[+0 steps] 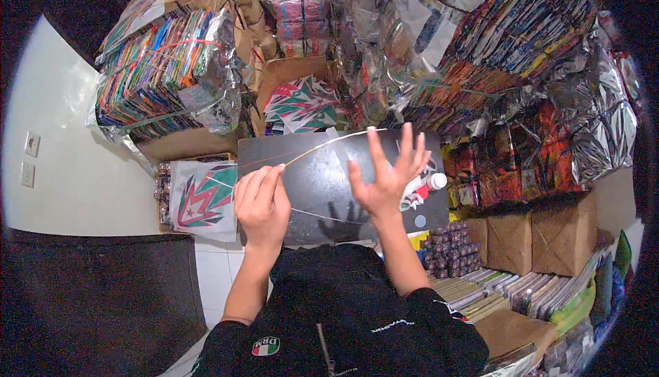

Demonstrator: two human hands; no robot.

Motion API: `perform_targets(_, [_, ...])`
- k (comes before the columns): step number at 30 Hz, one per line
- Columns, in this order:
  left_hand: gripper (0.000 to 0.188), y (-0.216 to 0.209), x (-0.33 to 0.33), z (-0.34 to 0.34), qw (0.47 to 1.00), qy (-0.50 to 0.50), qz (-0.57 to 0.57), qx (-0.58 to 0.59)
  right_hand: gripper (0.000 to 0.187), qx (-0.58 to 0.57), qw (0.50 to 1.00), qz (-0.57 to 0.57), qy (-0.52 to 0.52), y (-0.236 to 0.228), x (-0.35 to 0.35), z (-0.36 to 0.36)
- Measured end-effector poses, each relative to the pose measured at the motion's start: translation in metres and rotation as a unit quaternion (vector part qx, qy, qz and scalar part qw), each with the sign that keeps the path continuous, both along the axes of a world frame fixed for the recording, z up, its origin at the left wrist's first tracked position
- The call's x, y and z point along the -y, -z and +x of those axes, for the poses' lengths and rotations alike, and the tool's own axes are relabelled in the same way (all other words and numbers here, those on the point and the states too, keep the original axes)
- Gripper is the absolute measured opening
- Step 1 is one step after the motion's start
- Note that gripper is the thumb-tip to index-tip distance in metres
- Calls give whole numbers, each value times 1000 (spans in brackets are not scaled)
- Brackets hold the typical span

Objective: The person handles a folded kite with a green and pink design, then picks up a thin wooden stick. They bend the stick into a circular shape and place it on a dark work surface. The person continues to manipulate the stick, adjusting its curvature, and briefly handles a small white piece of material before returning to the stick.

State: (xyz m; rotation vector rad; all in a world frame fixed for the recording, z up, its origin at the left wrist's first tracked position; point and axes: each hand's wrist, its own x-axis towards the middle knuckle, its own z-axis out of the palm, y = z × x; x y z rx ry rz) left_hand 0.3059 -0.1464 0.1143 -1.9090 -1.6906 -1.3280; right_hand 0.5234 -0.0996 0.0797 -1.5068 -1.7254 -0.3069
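My left hand (261,198) is closed in a pinch on a thin, pale, flexible stick (317,148). The stick curves up and rightward over a dark tabletop (288,229). At its other end, the fingers of my right hand (391,178) are spread open, and the stick passes by the index fingertip. Whether that finger touches it I cannot tell. A second thin white strip (326,216) runs low across the table, partly behind my left hand. Left of that hand lies a white sheet (202,198) with a green, red and black pattern.
At the table's right side stand a white bottle (436,181) and small white-and-red items. Many dark spools (449,250) are stacked beside it. Behind are a cardboard box of patterned sheets (302,106) and tall wrapped bundles (161,75). Brown parcels (563,236) sit at the right.
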Motion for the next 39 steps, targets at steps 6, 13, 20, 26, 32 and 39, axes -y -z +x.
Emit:
perform_targets(6, [20, 4, 3, 2, 1000, -1, -8, 17, 61, 31, 999, 10, -27, 1, 8, -11])
perform_targets(13, [19, 2, 0, 0, 1000, 0, -14, 25, 64, 17, 999, -10, -35, 6, 8, -31])
perform_targets(20, [17, 4, 2, -4, 998, -15, -28, 45, 60, 27, 998, -56, 20, 5, 3, -18])
perform_targets(26, [13, 6, 2, -1, 998, -16, -41, 53, 70, 34, 996, -69, -44, 4, 10, -36])
perform_targets(32, [12, 4, -2, 0, 998, -16, -44, 50, 67, 24, 996, -81, 21, 4, -2, -14])
perform_targets(39, [12, 35, -48, -10, 997, 35, -64, -13, 72, -7, 995, -38, 90, 31, 12, 65])
